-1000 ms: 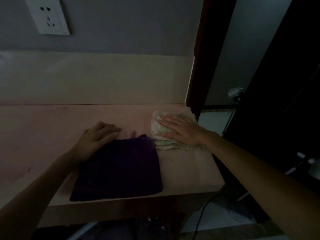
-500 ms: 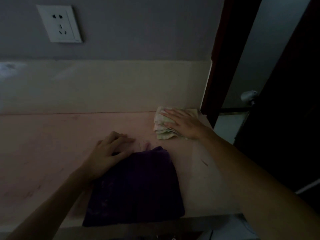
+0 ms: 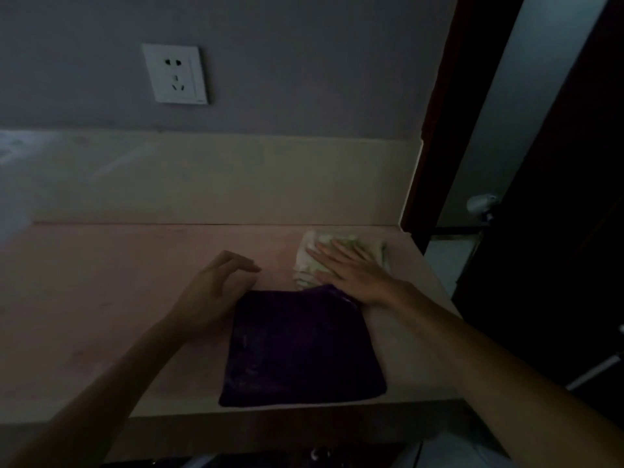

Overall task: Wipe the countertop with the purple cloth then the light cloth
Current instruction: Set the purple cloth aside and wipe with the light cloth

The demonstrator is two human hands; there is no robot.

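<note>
Countertop [image 3: 101,298] (pinkish) — dim room, wall socket [image 3: 174,74]

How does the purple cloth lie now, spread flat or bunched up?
Spread flat: the purple cloth lies as a smooth square sheet on the countertop, near its front edge.

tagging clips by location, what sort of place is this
Probably a home kitchen or utility corner: a pale pink countertop with cream backsplash, a white wall socket, and a dark doorway beside it.

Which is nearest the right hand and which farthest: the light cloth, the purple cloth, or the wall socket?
1. light cloth: under the right hand, far right of the countertop.
2. purple cloth: beside the wrist, toward the front edge.
3. wall socket: up on the wall, left.
</note>
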